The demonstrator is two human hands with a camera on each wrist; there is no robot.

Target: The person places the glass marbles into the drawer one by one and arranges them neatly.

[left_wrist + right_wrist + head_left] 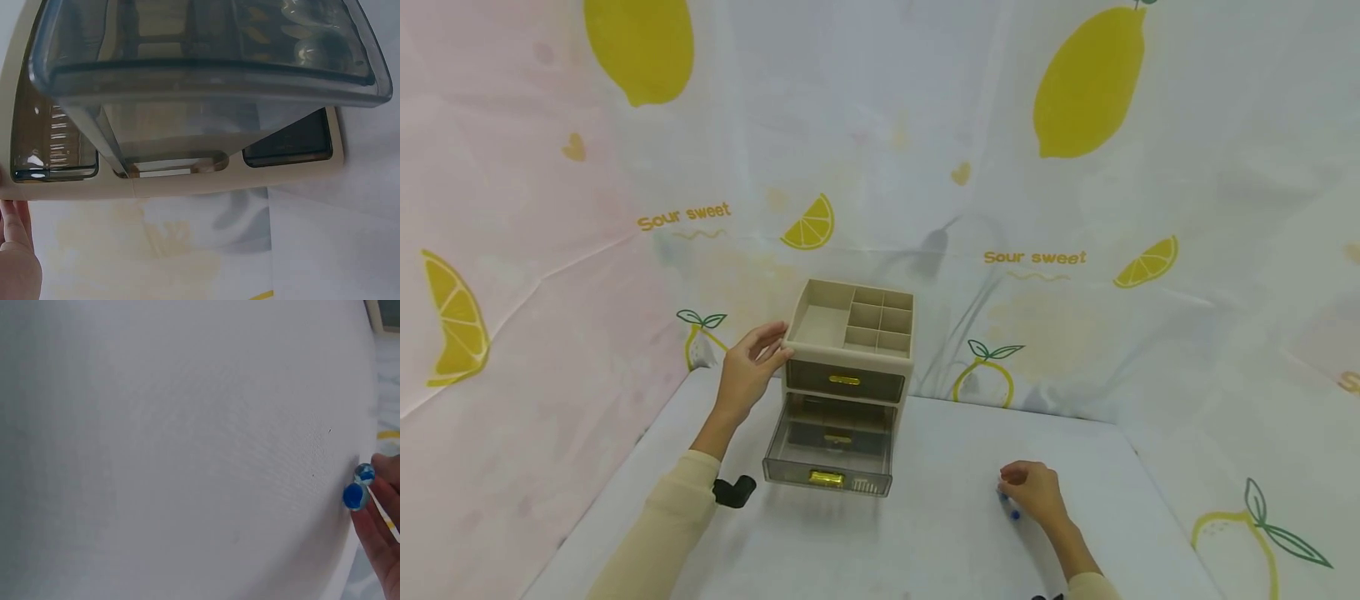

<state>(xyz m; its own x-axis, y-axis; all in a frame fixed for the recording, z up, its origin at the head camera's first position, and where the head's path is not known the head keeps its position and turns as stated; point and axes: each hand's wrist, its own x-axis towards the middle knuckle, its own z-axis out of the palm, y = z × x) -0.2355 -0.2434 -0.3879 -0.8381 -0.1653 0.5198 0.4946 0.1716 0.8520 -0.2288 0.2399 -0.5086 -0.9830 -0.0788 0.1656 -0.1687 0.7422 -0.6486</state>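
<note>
A beige desktop drawer organizer (850, 357) stands at the back of the table, its lower see-through drawer (827, 467) pulled out and its upper drawer (845, 382) closed. My left hand (748, 367) grips the organizer's upper left corner, thumb at the front edge; the left wrist view catches only part of that hand (19, 256) beside the frame. On the right, my right hand (1033, 492) is low over the table, thumb and fingers around two small round blue-and-clear pieces that look like glass marbles. Both marbles (355, 495) touch each other at the fingertips.
Divided compartments (880, 319) top the organizer. A white table surface (947, 517) lies between the hands. Lemon-printed cloth (880, 150) hangs behind and at both sides. A black strap piece (734, 492) sits at the left wrist.
</note>
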